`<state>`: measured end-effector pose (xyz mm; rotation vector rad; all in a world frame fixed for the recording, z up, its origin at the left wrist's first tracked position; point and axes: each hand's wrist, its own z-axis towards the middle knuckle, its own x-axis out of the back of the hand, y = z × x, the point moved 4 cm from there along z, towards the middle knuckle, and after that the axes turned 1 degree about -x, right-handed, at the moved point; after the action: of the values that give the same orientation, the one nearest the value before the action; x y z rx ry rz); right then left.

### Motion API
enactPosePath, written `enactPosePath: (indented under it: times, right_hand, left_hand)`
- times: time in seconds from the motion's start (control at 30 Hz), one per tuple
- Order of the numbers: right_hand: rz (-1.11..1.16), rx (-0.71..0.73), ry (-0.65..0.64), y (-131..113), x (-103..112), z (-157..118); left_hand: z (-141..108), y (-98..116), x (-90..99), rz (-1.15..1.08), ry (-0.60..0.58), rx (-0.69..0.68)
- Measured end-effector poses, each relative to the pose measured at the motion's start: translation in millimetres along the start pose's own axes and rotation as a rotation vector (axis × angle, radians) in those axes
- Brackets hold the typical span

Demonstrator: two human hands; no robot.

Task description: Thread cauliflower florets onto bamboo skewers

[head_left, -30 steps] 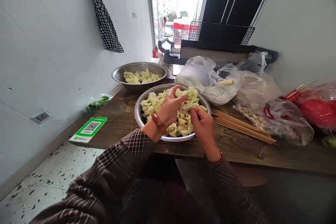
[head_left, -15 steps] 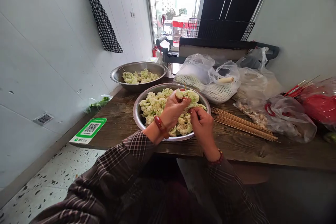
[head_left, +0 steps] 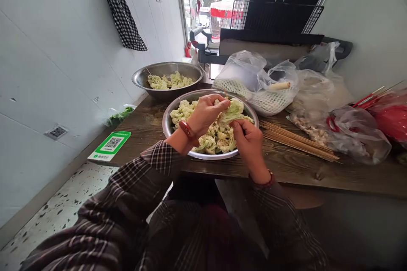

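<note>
Left hand pinches a cauliflower piece between thumb and fingers, above the 2 o'clock side of the front basin. Right hand, at 3 to 4 o'clock, has thumb and fingertip pressed together at the piece's lower edge — what lies between them cannot be told. Rear basin stands at 11 o'clock, holding more cauliflower; thin sticks lie at 3 o'clock.
</note>
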<state>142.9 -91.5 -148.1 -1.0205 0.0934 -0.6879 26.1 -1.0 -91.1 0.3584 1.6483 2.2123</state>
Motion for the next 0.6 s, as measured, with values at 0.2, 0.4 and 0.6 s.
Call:
enactPosePath:
  times: [0.2,0.4,0.6]
  right_hand:
    - [0.065,-0.033,-0.004,4.6,3.2,0.5]
    - [0.478,-0.193,0.298,17.8,11.2,5.6]
    - [0.533,-0.189,0.295,14.9,9.4,6.4]
  left_hand:
    - [-5.9,4.7,-4.9,0.019,-0.119,0.05]
    - [6.4,-0.5,-3.1,0.081,-0.284,-0.02]
    - [-0.2,-32.8,-26.4,0.711,-0.757,-0.278]
